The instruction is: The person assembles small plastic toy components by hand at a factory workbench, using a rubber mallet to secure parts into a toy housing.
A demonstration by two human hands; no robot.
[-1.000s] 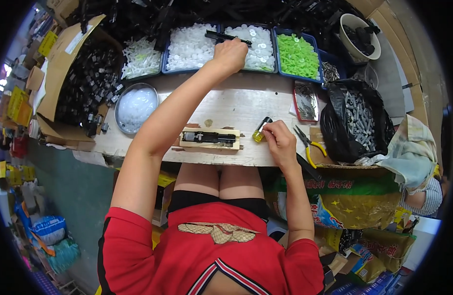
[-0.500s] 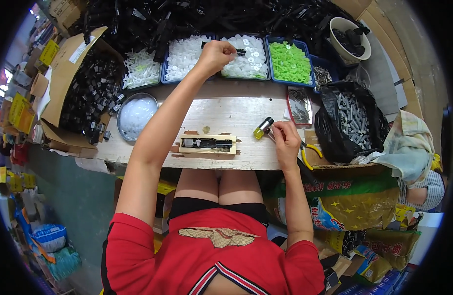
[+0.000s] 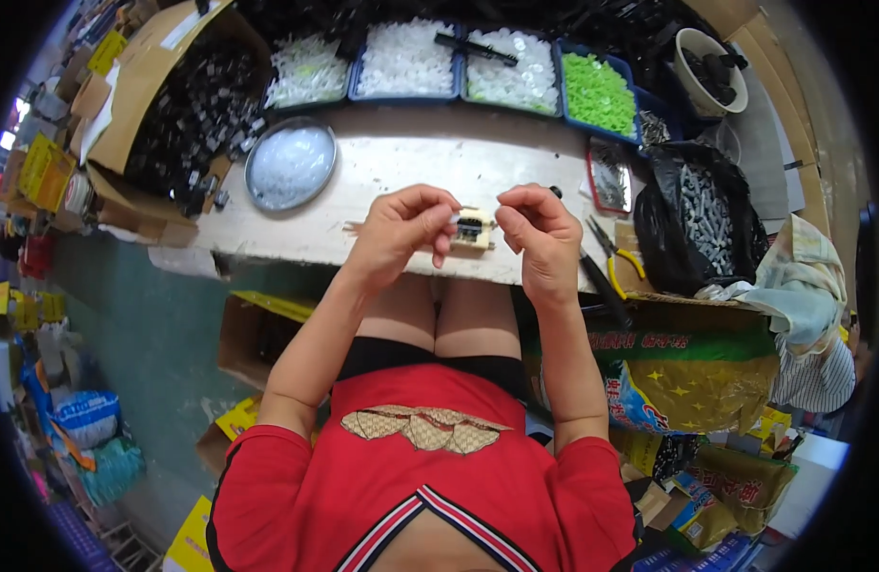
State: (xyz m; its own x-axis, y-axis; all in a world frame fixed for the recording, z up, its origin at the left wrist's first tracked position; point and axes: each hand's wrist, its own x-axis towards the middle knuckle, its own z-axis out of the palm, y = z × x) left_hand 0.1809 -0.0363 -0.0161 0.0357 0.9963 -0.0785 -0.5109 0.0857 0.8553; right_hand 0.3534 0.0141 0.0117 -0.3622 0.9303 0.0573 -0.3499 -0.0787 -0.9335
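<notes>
My left hand (image 3: 406,232) is closed in a pinch at the left end of a cream block (image 3: 482,240), with a small whitish piece just showing at its fingertips. In the block's slot sits a black plastic part (image 3: 469,231), partly covered by my left fingers. Just right of the block is my right hand (image 3: 546,243), thumb and fingers curled together; whatever they hold is too small to make out. A black-handled tool (image 3: 606,283) lies by my right wrist, mostly hidden behind the hand. Yellow-handled pliers (image 3: 628,259) rest beside it.
Trays of white pieces (image 3: 406,62) and green pieces (image 3: 597,93) line the back, with a black strip (image 3: 476,50) across two. A round metal dish (image 3: 290,164) and a carton of black parts (image 3: 196,124) stand left. On the right sits a black bag (image 3: 664,224) of grey parts.
My left hand has come back from the white-piece trays to the cream block. My right hand has left the small hammer and moved in beside the block. The whole view has shifted.
</notes>
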